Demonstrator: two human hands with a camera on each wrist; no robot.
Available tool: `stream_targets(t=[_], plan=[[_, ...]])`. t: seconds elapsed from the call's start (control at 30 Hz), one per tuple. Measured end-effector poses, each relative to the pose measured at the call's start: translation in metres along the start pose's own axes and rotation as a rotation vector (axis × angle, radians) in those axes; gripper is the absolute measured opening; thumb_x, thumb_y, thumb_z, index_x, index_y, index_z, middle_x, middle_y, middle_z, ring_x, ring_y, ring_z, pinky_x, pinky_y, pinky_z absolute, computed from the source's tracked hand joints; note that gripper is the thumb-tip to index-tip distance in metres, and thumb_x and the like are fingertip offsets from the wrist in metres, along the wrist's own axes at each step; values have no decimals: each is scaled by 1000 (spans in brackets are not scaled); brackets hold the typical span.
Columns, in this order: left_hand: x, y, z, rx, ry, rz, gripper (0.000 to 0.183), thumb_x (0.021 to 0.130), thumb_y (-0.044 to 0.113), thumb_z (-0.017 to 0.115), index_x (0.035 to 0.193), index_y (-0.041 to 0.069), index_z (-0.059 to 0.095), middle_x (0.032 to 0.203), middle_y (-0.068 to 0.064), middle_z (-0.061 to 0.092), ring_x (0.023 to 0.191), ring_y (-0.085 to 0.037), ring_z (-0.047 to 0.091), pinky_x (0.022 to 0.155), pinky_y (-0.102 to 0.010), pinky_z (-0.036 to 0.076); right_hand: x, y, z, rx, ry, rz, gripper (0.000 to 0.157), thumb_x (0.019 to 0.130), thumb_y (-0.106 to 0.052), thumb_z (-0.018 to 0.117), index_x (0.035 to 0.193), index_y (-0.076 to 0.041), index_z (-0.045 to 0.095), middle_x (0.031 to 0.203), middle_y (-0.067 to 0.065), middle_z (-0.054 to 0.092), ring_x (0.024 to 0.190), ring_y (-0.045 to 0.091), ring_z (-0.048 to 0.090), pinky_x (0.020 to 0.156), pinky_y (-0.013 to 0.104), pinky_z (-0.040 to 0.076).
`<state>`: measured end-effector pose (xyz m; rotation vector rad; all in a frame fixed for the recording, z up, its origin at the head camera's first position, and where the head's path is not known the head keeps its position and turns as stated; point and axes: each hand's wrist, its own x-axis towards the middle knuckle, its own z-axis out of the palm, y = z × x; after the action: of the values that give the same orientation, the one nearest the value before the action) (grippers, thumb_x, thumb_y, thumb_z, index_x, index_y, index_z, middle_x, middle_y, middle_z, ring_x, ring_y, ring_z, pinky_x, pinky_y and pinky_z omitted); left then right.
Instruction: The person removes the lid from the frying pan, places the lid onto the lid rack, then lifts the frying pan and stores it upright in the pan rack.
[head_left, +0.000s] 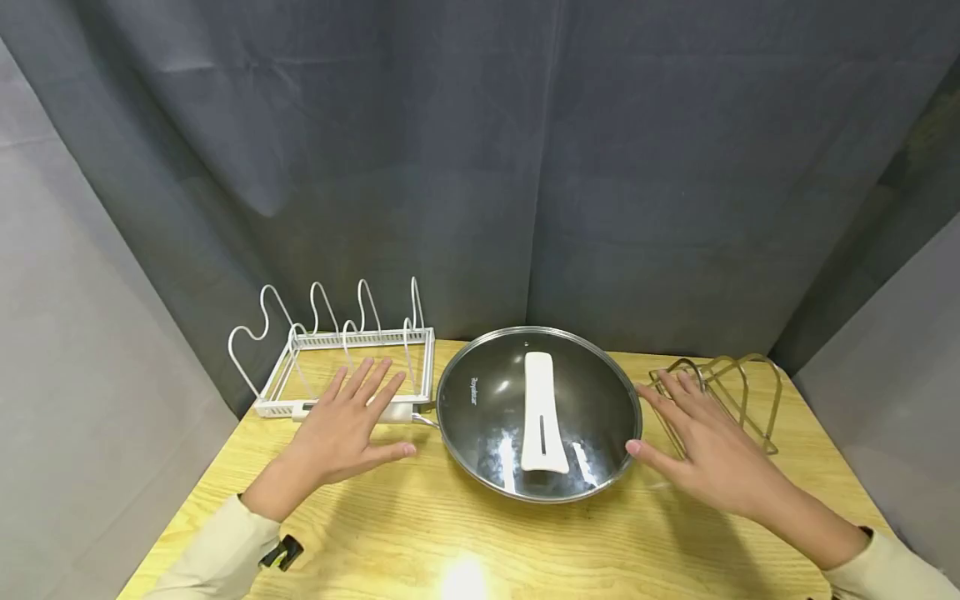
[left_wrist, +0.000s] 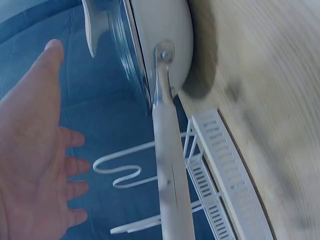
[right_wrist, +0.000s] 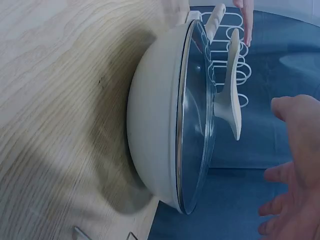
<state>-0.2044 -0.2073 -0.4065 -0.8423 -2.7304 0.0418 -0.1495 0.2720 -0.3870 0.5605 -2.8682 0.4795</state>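
A white wok [right_wrist: 152, 112] with a long pan handle [left_wrist: 172, 175] stands on the table, its handle pointing left. On it lies a glass lid [head_left: 487, 433] with a steel rim and a white lid handle [head_left: 542, 408]. My left hand [head_left: 341, 429] hovers over the pan handle with fingers spread, holding nothing; the left wrist view shows a gap between palm and handle. To the right of the wok, my right hand [head_left: 708, 450] is also spread and empty, raised above the table. In the right wrist view its thumb points toward the lid handle without touching it.
A white wire rack [head_left: 431, 367] with upright loops stands at the back left, behind the pan handle. Another wire rack [head_left: 772, 408], bronze-coloured, is at the right, partly hidden by my right hand. Dark curtains [head_left: 480, 167] hang behind the wooden table [head_left: 420, 542]; grey panels flank both sides.
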Motion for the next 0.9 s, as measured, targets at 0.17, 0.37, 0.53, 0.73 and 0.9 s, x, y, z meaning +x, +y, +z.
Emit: stream_targets(t=[0.17,0.37,0.53,0.73,0.9], plan=[[6,-11,-2,-10,-35,9,98,91,80,46,158,10,37,167,-15,26,154,-37,23,122,-59,20,11,-9,3,59,-18,23,78,96,-59,62,158,-17,39,165,22,27,153,45,20,107,76,26],[16,-25,3,-58,-75,34,95,92,77,49,156,7,40,164,-18,31,152,-38,29,121,-58,23,24,-21,13,134,22,1,70,97,-53,64,152,-13,47,160,21,38,147,48,32,105,73,33],[22,-37,10,-112,-69,53,91,92,73,54,152,5,46,155,-21,45,143,-40,42,117,-58,32,30,-31,16,200,5,23,70,98,-53,63,153,-15,46,159,19,40,142,48,41,103,70,38],[28,-50,23,-170,-75,39,85,92,70,58,147,5,53,143,-18,58,130,-40,56,108,-56,43,35,-37,19,292,-33,57,69,99,-53,61,154,-15,44,158,20,41,134,50,50,102,67,42],[29,-60,35,-178,-56,33,79,91,70,60,139,7,61,129,-14,67,117,-34,65,100,-52,50,39,-40,24,417,-61,79,68,100,-50,60,155,-14,42,156,25,43,124,52,58,99,61,49]])
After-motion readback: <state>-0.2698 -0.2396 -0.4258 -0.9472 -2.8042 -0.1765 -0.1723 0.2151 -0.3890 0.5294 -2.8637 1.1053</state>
